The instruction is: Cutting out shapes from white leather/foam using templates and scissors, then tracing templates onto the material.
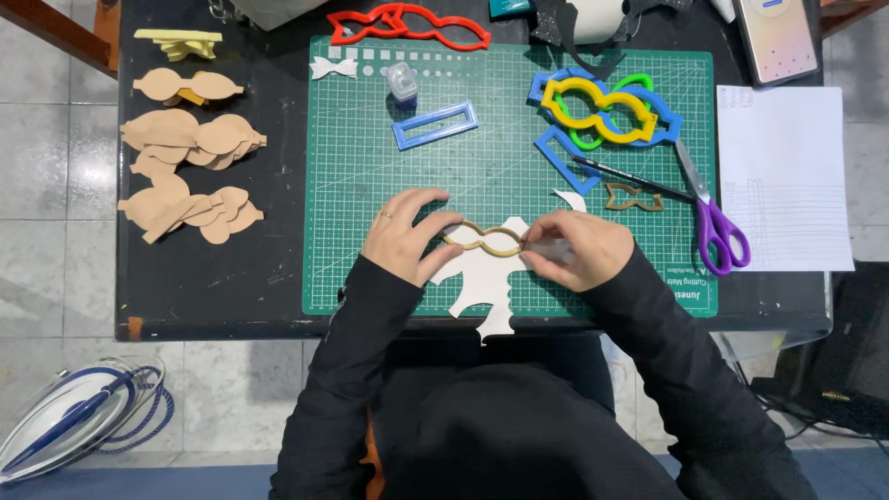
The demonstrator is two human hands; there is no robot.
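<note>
well, beyond the green cutting mat [370, 185] lies a white lined paper sheet [782, 176]. my left hand [407, 236], fingers spread, presses the tan bow-shaped template [483, 239] on white material [486, 278] at the mat's near edge; my right hand [579, 248] pinches its end.

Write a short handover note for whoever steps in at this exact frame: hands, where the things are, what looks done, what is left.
Left hand: pressing flat on the left end of the tan bow-shaped template, holding it down.
Right hand: fingertips pinched at the template's right end; whether it holds a pen or other tool cannot be told.
The template lies on a white sheet on the green cutting mat; the sheet already has cut-out edges.
Done: stacks of tan cut shapes lie left of the mat.
Left: the shape under the template is not yet cut out. Purple scissors lie to the right, untouched.
</note>
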